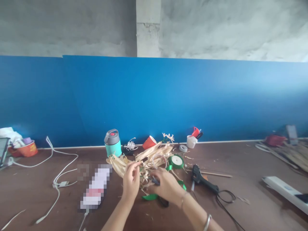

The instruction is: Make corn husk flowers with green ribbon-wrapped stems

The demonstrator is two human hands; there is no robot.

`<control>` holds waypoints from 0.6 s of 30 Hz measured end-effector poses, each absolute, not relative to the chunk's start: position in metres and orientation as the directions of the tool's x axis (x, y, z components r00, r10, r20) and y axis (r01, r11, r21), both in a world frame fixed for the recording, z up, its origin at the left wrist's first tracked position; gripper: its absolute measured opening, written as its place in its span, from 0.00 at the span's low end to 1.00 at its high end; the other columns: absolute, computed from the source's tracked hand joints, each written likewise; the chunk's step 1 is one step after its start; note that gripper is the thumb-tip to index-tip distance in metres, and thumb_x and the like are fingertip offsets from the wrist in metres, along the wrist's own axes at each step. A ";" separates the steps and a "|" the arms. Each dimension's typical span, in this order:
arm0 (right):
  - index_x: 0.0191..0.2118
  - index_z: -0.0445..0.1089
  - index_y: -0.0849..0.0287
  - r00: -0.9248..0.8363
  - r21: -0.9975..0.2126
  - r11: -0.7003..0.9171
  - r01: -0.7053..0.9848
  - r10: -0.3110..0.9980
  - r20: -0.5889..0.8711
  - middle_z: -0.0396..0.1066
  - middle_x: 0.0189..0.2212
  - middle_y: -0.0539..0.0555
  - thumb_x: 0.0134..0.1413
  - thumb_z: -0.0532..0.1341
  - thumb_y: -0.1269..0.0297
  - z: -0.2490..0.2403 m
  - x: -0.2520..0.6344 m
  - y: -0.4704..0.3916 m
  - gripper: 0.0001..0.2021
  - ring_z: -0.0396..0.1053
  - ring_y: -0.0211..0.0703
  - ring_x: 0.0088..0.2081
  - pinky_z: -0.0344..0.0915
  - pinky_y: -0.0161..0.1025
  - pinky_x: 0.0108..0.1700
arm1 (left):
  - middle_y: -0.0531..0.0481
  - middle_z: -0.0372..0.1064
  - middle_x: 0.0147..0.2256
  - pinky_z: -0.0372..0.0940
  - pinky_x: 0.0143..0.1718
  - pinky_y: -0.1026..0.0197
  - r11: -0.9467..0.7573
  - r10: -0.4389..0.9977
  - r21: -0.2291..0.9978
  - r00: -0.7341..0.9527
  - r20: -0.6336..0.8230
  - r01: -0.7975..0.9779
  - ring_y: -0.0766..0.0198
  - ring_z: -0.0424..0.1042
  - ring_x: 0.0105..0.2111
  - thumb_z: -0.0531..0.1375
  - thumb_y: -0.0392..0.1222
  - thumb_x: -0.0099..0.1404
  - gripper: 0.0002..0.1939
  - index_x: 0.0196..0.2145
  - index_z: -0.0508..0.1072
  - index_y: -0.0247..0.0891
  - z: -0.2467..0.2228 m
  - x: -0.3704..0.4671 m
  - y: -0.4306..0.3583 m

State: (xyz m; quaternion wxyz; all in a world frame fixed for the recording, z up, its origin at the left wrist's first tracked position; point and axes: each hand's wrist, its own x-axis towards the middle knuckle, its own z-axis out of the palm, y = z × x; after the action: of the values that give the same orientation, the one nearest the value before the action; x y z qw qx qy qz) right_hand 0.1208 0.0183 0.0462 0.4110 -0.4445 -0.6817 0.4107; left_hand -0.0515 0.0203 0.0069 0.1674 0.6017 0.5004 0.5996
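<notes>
My left hand point(131, 180) is raised over the heap, thumb and forefinger pinched at a thin green flower stem. A small cream flower point(145, 175) hangs just right of these fingers. My right hand point(166, 184) is curled beside it, closed around what looks like a pair of scissors point(164, 202). A dark part shows at its fingertips and a black handle below; the rest is hidden. Pale dried husks point(154, 154) lie behind both hands. A green ribbon spool point(176, 161) stands right of them, and loose green ribbon point(150, 197) lies under my right hand.
A turquoise jar point(113, 144), an orange paper cup point(149, 142) and a white cup of tools point(192, 141) stand along the blue partition point(154, 99). A black glue gun point(204, 180) with its cord lies right. White cables point(57, 173) and a blurred-out phone point(96, 187) are left.
</notes>
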 end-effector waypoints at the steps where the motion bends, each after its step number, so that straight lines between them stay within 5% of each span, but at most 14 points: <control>1: 0.30 0.73 0.57 -0.271 -0.895 0.309 0.323 0.936 0.226 0.70 0.36 0.54 0.30 0.69 0.68 0.040 0.117 0.011 0.13 0.63 0.50 0.42 0.58 0.41 0.45 | 0.43 0.69 0.39 0.64 0.40 0.57 -0.449 0.802 0.796 -0.210 0.559 0.406 0.54 0.69 0.41 0.51 0.39 0.64 0.12 0.32 0.74 0.38 0.007 -0.052 0.020; 5: 0.23 0.70 0.58 -0.286 -0.789 0.395 0.471 0.914 0.287 0.69 0.33 0.56 0.40 0.59 0.73 0.022 0.112 0.005 0.04 0.63 0.49 0.41 0.55 0.43 0.49 | 0.43 0.68 0.40 0.65 0.39 0.57 -0.458 0.806 0.785 -0.177 0.565 0.416 0.55 0.69 0.42 0.47 0.37 0.65 0.16 0.32 0.74 0.39 0.009 -0.051 0.017; 11: 0.21 0.68 0.61 -0.200 -0.915 0.261 0.308 0.958 0.206 0.64 0.23 0.51 0.45 0.58 0.64 0.023 0.125 0.024 0.08 0.62 0.39 0.27 0.59 0.35 0.31 | 0.45 0.70 0.39 0.64 0.25 0.62 -0.481 0.829 0.771 -0.068 0.555 0.418 0.59 0.70 0.33 0.52 0.34 0.61 0.12 0.39 0.72 0.39 0.010 -0.045 0.012; 18: 0.24 0.71 0.63 -0.132 -0.995 0.076 0.065 0.989 0.067 0.64 0.18 0.49 0.44 0.59 0.53 0.027 0.134 0.027 0.15 0.54 0.31 0.19 0.50 0.31 0.21 | 0.46 0.71 0.33 0.64 0.41 0.54 -0.574 0.803 0.713 0.111 0.585 0.402 0.55 0.70 0.38 0.59 0.38 0.59 0.04 0.29 0.73 0.39 0.012 -0.036 0.008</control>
State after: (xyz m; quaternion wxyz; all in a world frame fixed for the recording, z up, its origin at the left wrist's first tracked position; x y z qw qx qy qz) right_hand 0.1339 0.0267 0.0269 0.4664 -0.4652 -0.5662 0.4955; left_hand -0.0358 0.0082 0.0121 0.1932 0.7197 0.4188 0.5189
